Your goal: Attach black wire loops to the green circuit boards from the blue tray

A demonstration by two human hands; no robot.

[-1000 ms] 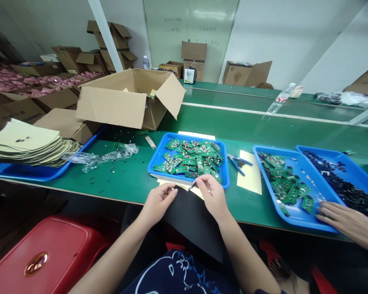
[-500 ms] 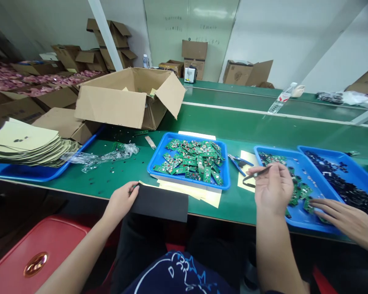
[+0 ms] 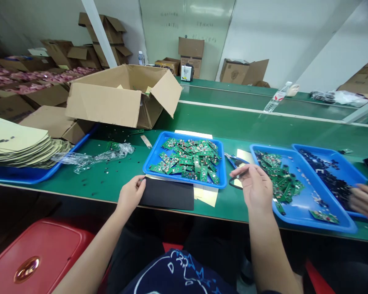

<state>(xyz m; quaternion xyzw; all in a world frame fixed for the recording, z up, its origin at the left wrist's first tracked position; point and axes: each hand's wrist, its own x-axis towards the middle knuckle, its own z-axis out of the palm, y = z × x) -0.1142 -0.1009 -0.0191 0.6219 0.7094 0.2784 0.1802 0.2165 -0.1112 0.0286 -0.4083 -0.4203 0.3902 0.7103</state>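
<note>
My left hand (image 3: 131, 192) pinches the left end of a flat black sheet (image 3: 168, 194) at the table's front edge. Yellow paper sheets (image 3: 209, 196) lie partly beneath it. Over to the right, my right hand (image 3: 256, 185) is closed on a thin black strip (image 3: 235, 183), bent into a loop below the fingertips. Just behind the strip lie blue-handled pliers (image 3: 233, 160) on yellow paper. Between my hands, beyond the black sheet, stands a blue tray (image 3: 147, 165) heaped with green circuit boards (image 3: 187, 159).
Two more blue trays (image 3: 345, 223) at right hold circuit boards and small black parts (image 3: 328, 179). Another person's hand (image 3: 366, 202) is over the farther one. A cardboard box (image 3: 104, 102), plastic wrap (image 3: 101, 157) and stacked yellow sheets (image 3: 21, 143) occupy the left.
My left hand has moved the black sheet forward onto the table edge. My right hand, with the strip, shifted slightly left. The other person's hand moved from the boards to the black parts.
</note>
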